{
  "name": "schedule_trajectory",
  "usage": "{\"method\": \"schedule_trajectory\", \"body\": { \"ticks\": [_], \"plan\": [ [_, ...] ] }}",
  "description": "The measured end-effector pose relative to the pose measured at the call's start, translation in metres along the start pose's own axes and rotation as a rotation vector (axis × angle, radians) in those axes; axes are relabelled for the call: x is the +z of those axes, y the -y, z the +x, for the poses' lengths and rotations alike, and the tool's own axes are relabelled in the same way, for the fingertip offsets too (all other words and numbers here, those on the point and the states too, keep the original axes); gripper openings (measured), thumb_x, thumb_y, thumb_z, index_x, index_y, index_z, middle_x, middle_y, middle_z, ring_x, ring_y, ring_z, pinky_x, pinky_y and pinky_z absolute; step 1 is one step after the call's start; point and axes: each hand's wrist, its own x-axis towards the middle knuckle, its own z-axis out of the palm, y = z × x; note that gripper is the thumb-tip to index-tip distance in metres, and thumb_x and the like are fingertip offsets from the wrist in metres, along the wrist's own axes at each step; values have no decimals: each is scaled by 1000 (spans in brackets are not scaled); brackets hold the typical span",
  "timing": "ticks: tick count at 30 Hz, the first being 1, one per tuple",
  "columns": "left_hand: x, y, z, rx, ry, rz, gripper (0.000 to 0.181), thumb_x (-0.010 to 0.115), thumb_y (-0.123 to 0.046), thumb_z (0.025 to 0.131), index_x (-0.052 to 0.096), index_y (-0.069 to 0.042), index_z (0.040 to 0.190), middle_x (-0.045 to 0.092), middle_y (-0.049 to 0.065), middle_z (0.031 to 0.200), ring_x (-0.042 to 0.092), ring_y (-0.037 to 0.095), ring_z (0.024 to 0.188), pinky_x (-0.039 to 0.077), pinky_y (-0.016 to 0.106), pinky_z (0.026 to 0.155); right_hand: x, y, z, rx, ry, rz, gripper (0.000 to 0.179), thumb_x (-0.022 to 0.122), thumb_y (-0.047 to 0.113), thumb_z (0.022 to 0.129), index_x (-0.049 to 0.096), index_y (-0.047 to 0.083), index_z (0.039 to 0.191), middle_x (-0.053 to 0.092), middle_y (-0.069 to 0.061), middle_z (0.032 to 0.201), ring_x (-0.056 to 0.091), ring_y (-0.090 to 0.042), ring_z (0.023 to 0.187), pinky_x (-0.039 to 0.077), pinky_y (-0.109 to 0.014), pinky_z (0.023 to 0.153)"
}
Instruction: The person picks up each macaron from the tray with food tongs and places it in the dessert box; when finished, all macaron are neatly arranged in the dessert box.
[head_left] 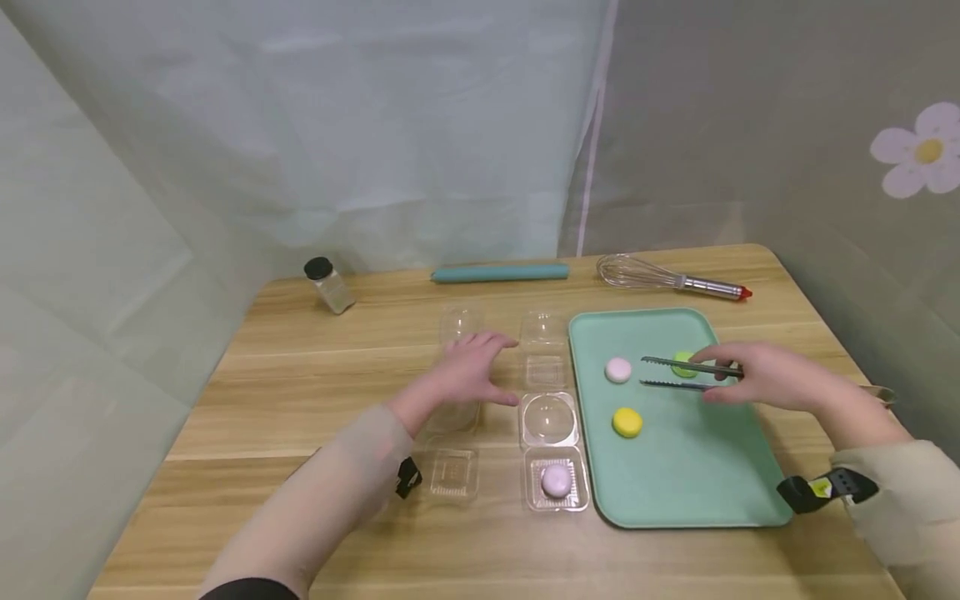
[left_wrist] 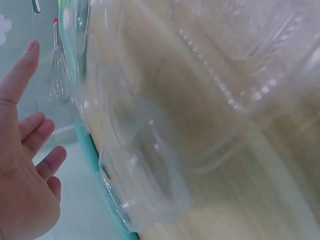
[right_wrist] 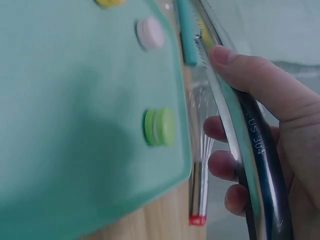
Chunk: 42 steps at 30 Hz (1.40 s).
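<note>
My right hand (head_left: 776, 375) holds metal tongs (head_left: 686, 386) over the green tray (head_left: 675, 483), their toothed tips apart with nothing between them. On the tray lie a pink macaron (head_left: 618, 370), a yellow macaron (head_left: 627, 422) and a green macaron (right_wrist: 160, 127), the last partly behind the tongs in the head view. My left hand (head_left: 468, 371) hovers over the clear plastic boxes with fingers spread, holding nothing. Left of the tray, an opened clear box (head_left: 548, 419) has a lilac macaron (head_left: 557, 481) in its lower half.
More opened clear boxes (head_left: 544, 371) stand behind and to the left, some partly hidden by my left arm. Along the table's back lie a whisk (head_left: 667, 279), a teal rod (head_left: 500, 273) and a black-capped jar (head_left: 330, 286). Fabric walls rise close behind the table.
</note>
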Motion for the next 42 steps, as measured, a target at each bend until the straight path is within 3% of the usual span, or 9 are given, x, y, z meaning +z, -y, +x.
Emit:
{"method": "schedule_trajectory", "body": {
  "ticks": [7,14,27,42],
  "plan": [
    [-3,3,15,5,18,-6,83,75,-48,73,40,-15,141,38,2,146,27,31,135,9,58,107,-3,-24,6,34,-44,-52,49,76,39,76,63,12,115,64,-4,94,57,-19,84,46,-36,68],
    [-3,0,26,36,56,1,75,74,-44,76,44,-16,139,41,2,144,29,30,133,8,55,108,-1,-37,12,57,-24,-66,51,76,42,76,62,11,114,62,-1,88,55,-16,78,45,-35,67],
    [-1,-5,33,16,94,46,74,74,-43,76,44,-20,139,40,1,145,33,26,125,20,45,100,3,-44,4,70,-41,-68,50,74,41,77,61,11,114,63,1,87,55,-16,78,45,-35,66],
    [6,-2,42,12,87,108,77,74,-49,74,44,-23,140,39,0,145,34,25,122,24,42,95,9,-48,-1,51,-68,-75,50,75,37,77,61,8,115,64,1,86,58,-17,78,46,-37,67]
  ]
}}
